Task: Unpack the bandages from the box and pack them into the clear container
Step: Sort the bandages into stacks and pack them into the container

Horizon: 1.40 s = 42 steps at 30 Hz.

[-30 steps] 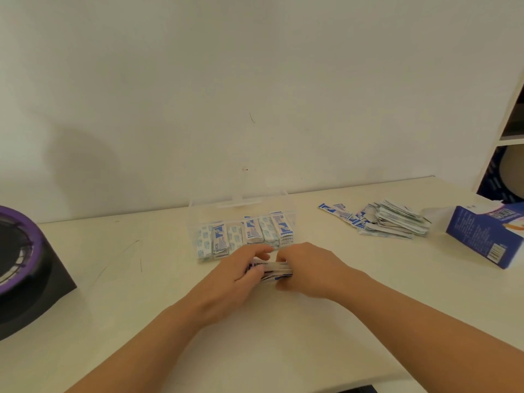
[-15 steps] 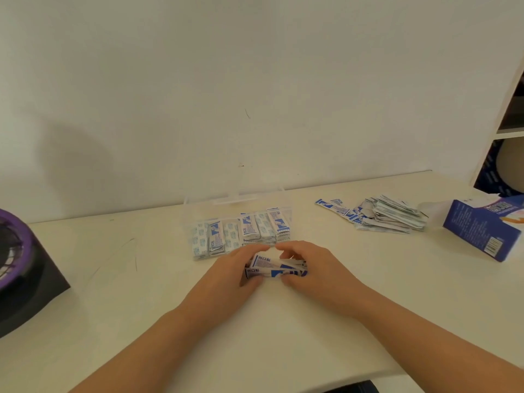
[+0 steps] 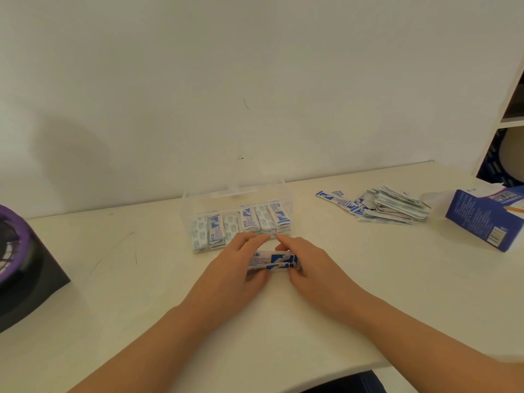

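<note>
Head view: both hands meet at centre of cream tabletop (image 3: 136, 302). Left hand (image 3: 231, 269) and right hand (image 3: 316, 269) have fingers curled round opposite ends of small stack of white-and-blue wrapped bandages (image 3: 273, 260), just in front of clear plastic container (image 3: 188, 211). Container already holds upright rows. Loose bandage pile (image 3: 394, 205) and blue cardboard box (image 3: 487, 219) lie well right. Judgement: stack is light, thin and floppy, wrappers slick, likely to fan apart; pinch at both short ends, squeezing evenly.
</note>
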Available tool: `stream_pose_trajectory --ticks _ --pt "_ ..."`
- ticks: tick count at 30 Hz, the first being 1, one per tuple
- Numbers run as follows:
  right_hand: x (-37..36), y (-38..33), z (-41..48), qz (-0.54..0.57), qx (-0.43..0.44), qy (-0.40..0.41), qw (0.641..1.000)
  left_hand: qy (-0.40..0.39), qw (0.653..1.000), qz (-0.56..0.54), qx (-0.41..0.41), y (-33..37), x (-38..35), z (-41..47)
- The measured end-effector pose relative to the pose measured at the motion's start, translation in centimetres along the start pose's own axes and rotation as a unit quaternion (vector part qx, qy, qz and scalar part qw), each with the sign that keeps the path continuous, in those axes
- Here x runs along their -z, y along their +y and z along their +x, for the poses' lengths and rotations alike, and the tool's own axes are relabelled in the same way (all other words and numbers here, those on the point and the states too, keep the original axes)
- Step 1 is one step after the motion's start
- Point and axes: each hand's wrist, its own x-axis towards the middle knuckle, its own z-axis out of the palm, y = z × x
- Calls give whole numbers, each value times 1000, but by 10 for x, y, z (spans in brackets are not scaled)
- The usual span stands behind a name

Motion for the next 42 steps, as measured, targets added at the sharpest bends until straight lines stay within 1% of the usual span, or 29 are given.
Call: stream_pose_trajectory --ticks 2,4,8,10,12,14,17,19,20,23,24,26,29,31,33,35,37,39,42 --pt "0 -1 -1 -7 1 -3 1000 2 1000 23 18 -1 1 1" --pt "-1 -1 -1 -12 4 -2 1000 -15 999 35 24 -2 2 1" --pt "-3 1 -1 -24 10 4 1000 -63 997 46 -9 -1 -2 0" --pt "-3 0 -1 -21 11 1 1000 -73 997 23 -11 1 -5 0" --pt "-4 -1 -1 -13 15 -25 1000 -82 996 -28 17 7 -7 1" --pt "-5 0 -1 -6 5 -53 999 -93 994 -42 31 10 -11 0" --pt "-1 3 0 21 -30 -48 998 -94 995 -12 30 9 -16 0" --pt "5 3 0 20 -47 -38 998 -99 995 -4 33 9 -17 0" --pt "8 4 -1 4 -52 -36 998 -104 994 5 31 9 -17 0" --pt "16 7 -2 -109 -84 -58 989 -106 994 24 31 11 -17 1" --pt "17 6 -2 -132 -91 -67 985 -104 994 26 35 12 -17 1" --pt "17 4 -1 -126 -89 -77 985 -102 993 40 34 14 -17 2" --pt "16 -1 2 -94 -59 -81 991 -97 992 84 17 14 -19 4" --pt "18 -2 3 -62 -56 -67 994 -89 990 106 15 13 -20 5" --pt "20 -3 4 -6 -75 -25 997 -68 990 120 12 14 -19 6" --pt "26 -7 5 91 -106 25 990 -30 995 98 11 17 -12 8" --pt "36 -19 12 174 -122 56 976 34 998 47 17 24 1 11" --pt "48 -38 25 205 -94 53 973 101 995 9 11 30 18 18" --pt "59 -68 52 236 -5 62 970 149 988 -37 13 34 43 32"
